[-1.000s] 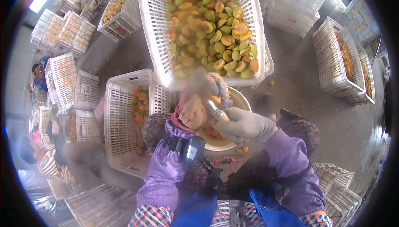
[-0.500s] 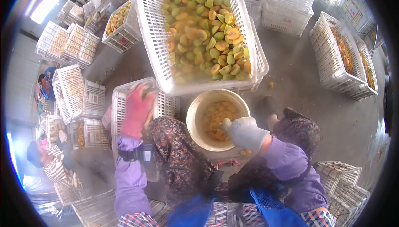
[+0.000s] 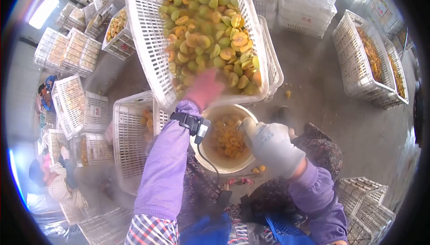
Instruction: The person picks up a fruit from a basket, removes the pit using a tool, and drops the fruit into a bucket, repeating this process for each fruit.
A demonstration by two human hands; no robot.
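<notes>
A white slatted crate point(image 3: 145, 52) in front of me holds many halved, apricot-like fruits point(image 3: 210, 39) with green-yellow skin and orange flesh. My left hand point(image 3: 206, 89), in a pink glove, is over the fruit at the crate's near edge; motion blur hides its fingers. Below the crate stands a pale bucket point(image 3: 204, 155) with orange fruit pieces point(image 3: 229, 139) inside. At the bucket's right rim, my right hand point(image 3: 273, 146), in a whitish glove, is closed. What it grips, if anything, I cannot make out.
Left of the bucket stands another white crate point(image 3: 127, 151) with some orange fruit. Fruit-filled crates point(image 3: 358, 77) stand at the right, stacked crates point(image 3: 307, 5) behind. A person in a striped top point(image 3: 67, 186) sits at the left. Fruit bits point(image 3: 259, 169) lie on the floor.
My left hand has moved right and up from above the left crate to the fruit in the big crate. My right hand stays by the bucket rim, and the view has shifted slightly.
</notes>
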